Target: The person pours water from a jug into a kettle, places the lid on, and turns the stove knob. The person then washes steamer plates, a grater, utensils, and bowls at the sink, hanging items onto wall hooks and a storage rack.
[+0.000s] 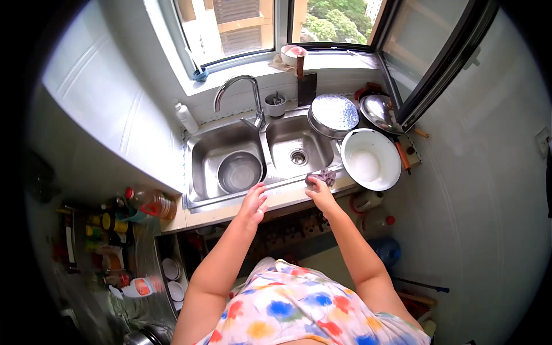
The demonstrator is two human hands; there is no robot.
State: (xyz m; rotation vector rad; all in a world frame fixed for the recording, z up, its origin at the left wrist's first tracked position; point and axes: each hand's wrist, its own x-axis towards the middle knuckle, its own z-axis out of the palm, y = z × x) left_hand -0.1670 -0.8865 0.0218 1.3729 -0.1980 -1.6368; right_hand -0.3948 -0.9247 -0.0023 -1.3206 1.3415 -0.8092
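My right hand [321,194] is closed on a dark, crumpled cloth [328,176] at the front rim of the right sink basin [284,150]. My left hand [253,203] holds nothing and its fingers are apart. It is over the counter's front edge, just below the left sink basin [204,155]. Inside that basin sits a round metal bowl [240,172], close to my left fingertips. To the right of my right hand, a white enamel basin [368,164] stands on the counter.
Behind the sink rises a chrome faucet [238,80], with a white bottle [186,118] to its left. A metal pot [333,115] and a lidded pan [379,112] crowd the right corner. An open window sash [443,57] reaches over them. At lower left stands an oil bottle [152,204].
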